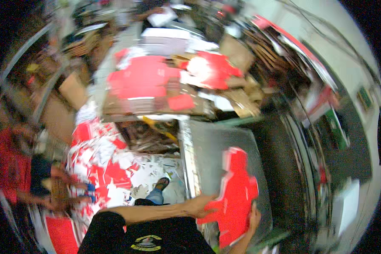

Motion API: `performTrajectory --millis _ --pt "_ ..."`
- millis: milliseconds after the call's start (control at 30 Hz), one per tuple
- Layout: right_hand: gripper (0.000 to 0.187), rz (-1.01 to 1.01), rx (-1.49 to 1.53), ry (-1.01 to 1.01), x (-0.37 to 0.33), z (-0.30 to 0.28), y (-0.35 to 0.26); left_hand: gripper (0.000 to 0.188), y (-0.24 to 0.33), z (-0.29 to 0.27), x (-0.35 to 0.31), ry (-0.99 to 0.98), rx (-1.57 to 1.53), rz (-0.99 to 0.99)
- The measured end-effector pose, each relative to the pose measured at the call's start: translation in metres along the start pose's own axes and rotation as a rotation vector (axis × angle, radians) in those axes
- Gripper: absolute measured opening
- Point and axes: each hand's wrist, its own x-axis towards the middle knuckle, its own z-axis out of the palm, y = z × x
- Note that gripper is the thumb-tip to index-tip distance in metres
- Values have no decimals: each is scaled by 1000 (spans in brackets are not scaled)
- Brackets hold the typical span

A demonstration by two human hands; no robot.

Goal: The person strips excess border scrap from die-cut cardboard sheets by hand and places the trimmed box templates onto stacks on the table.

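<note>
- Your black shirt [169,230] fills the lower edge, nearest the camera, a yellow emblem on its front.
- You have the red blank [237,190] ahead of you and to the right, above the grey plate [216,139], its narrow end pointing away; you cannot tell whether it touches the plate.
- Your left hand [200,206] holds the blank's left side, fingers closed over it, forearm reaching across your body.
- Your right hand [254,219] holds its right edge, lower down, partly hidden and blurred.
- Along the plate's left side you see a pale metal rail [188,158].
- Left of that, your sandalled foot [162,183] stands beside a heap of red and white scrap [108,169].
- Beyond the plate, you face a table bearing red sheets [139,76] and white sheets [165,42].
- At your far left, a co-worker in red [12,169] reaches toward the scrap.
</note>
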Motion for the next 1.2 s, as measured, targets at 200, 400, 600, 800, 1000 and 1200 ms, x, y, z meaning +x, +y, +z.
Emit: performTrajectory --millis 200,400,600,800,1000,1200 --pt "54 -94 157 71 8 8 -61 46 106 -43 35 -207 229 489" --pt "52 -111 346 184 -3 -19 -90 42 165 -106 59 -14 524 724" --pt "50 -56 579 376 -25 -52 -64 40 196 -152 108 160 321 730" --pt "49 34 765 416 -64 -31 -57 39 140 -179 73 253 237 315" --pt "48 70 794 386 -64 -17 -83 39 103 -144 64 398 -81 335" --pt "48 57 805 363 -76 -11 -92 33 97 -135 57 582 -130 272"
